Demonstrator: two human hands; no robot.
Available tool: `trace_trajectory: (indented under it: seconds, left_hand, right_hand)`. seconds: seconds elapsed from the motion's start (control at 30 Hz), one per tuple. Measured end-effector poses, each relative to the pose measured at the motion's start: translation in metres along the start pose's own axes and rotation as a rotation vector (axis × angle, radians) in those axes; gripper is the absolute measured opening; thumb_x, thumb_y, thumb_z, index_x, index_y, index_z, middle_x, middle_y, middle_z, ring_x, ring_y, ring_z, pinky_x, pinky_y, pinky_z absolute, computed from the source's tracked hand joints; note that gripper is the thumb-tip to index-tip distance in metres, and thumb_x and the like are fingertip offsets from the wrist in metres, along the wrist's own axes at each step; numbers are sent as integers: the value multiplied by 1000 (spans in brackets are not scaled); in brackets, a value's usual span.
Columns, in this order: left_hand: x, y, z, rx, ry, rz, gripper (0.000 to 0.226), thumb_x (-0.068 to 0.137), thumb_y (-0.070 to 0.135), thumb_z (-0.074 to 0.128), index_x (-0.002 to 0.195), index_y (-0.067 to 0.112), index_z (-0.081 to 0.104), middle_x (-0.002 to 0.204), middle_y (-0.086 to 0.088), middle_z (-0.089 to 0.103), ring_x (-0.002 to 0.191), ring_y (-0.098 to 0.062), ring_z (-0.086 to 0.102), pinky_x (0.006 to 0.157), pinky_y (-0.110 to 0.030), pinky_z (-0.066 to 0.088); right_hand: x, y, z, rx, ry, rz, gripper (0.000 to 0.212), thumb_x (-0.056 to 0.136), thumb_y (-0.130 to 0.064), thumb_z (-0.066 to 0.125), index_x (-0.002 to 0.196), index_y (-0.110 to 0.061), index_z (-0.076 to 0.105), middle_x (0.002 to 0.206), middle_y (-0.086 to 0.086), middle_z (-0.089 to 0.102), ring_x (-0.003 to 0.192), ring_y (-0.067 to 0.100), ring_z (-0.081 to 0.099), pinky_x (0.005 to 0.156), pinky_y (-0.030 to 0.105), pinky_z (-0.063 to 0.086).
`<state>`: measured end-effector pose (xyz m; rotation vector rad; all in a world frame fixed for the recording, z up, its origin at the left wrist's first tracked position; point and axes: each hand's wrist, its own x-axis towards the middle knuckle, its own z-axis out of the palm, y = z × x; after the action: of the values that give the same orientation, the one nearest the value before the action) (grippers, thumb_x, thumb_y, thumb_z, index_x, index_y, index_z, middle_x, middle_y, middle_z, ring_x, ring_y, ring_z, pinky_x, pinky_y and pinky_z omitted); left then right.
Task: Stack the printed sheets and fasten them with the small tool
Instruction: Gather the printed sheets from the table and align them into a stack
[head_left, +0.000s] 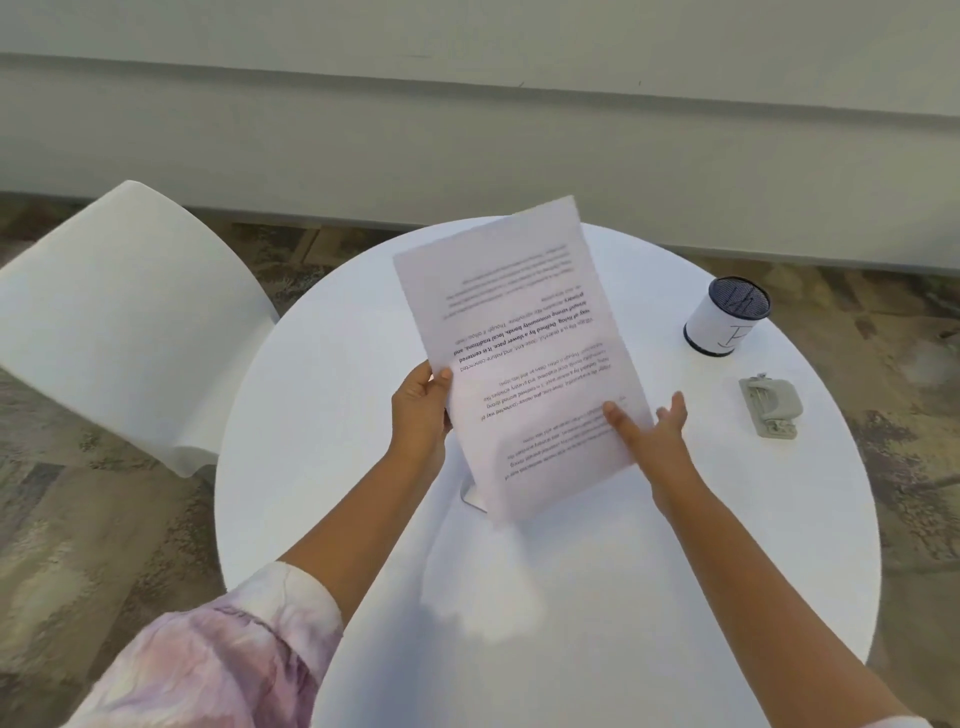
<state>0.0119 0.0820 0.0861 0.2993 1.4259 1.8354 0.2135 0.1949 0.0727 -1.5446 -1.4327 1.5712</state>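
Holding the printed sheets (519, 358) tilted up over the round white table (597, 597), the left hand (421, 415) grips their left edge, thumb on the front. The right hand (652, 431) is spread wide, fingers straight, thumb resting on the front of the sheets near their right edge. The sheets' lower corner nearly meets the tabletop, by a small white object (474, 493) half hidden behind them. Their text reads upside down; a bold line includes "slower pace" and "local traditions". The grey stapler (770, 406) lies well right of the right hand, near the table's edge. Beyond it stands a white cup (726, 317) with a dark mesh rim and a hand-drawn mark I cannot read. Bare tabletop lies in front of the sheets. A white chair (124, 312) stands left.
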Motion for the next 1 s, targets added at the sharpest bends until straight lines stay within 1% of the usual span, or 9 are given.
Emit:
trace_trajectory:
  seconds: [0.07, 0.17, 0.27, 0.3, 0.43, 0.57, 0.73, 0.87, 1.0]
  left_hand:
    - [1, -3, 1, -107, 53, -32, 28, 97, 9, 43, 121, 11, 57, 101, 4, 66, 87, -10, 62, 78, -26, 51]
    - [0, -8, 6, -217, 116, -72, 28, 97, 9, 43, 122, 8, 55, 98, 4, 65, 80, -5, 63, 65, -19, 55]
    - [-2, -13, 9, -281, 119, -103, 26, 97, 7, 43, 119, 10, 56, 97, 5, 66, 75, -2, 67, 66, -17, 56]
    - [-2, -14, 8, -294, 109, -103, 24, 96, 7, 43, 115, 12, 57, 97, 5, 66, 74, -1, 68, 68, -18, 56]
    - [-1, -16, -3, -319, 45, -110, 21, 95, 4, 45, 97, 17, 61, 91, 5, 71, 78, -6, 68, 73, -25, 58]
    - [-1, -14, -14, -305, -50, -131, 21, 93, 3, 48, 104, 15, 61, 94, 3, 74, 85, -12, 70, 74, -27, 58]
    - [3, -19, -42, -161, 26, -262, 7, 92, 10, 53, 90, 12, 59, 106, -9, 68, 81, -19, 72, 63, -27, 59]
    - [-2, -36, -62, 82, -50, -395, 22, 93, 21, 53, 112, 10, 54, 112, -10, 66, 79, -28, 72, 57, -29, 58]
    - [0, -40, -71, 110, 43, -472, 32, 95, 30, 49, 119, 10, 51, 113, -14, 63, 88, -33, 68, 66, -41, 60]
  right_hand:
    - [-5, 7, 7, 123, -43, 115, 102, 81, -35, 67, 148, -15, -6, 150, 7, 32, 135, 21, 34, 111, 34, 24]
    - [-14, 17, 18, 344, -205, 294, 86, 84, -41, 59, 148, -10, 10, 146, 14, 38, 134, 25, 38, 114, 36, 27]
    - [-20, 18, 27, 423, -255, 263, 61, 94, -20, 52, 146, -11, 22, 125, 12, 57, 110, 25, 58, 102, 37, 41]
    - [-21, 17, 27, 407, -222, 235, 59, 94, -13, 52, 145, -12, 24, 119, 9, 60, 104, 24, 60, 99, 37, 44]
    - [-16, 14, 15, 382, -108, 169, 55, 91, 0, 51, 141, -15, 32, 124, 19, 57, 103, 27, 60, 91, 39, 49]
    - [-8, 13, -4, 321, -57, 178, 54, 89, 0, 54, 137, -18, 37, 118, 16, 60, 86, 22, 64, 72, 33, 53]
    - [0, 24, -20, 148, -29, 259, 55, 88, 3, 53, 139, -14, 38, 109, 13, 65, 80, 21, 65, 64, 32, 52]
    - [0, 29, -23, 6, 6, 303, 56, 87, 3, 52, 135, -22, 41, 96, 8, 64, 75, 17, 60, 57, 28, 47]
    - [0, 30, -23, -137, 24, 230, 55, 86, 2, 51, 134, -22, 42, 101, 14, 61, 87, 22, 57, 60, 28, 47]
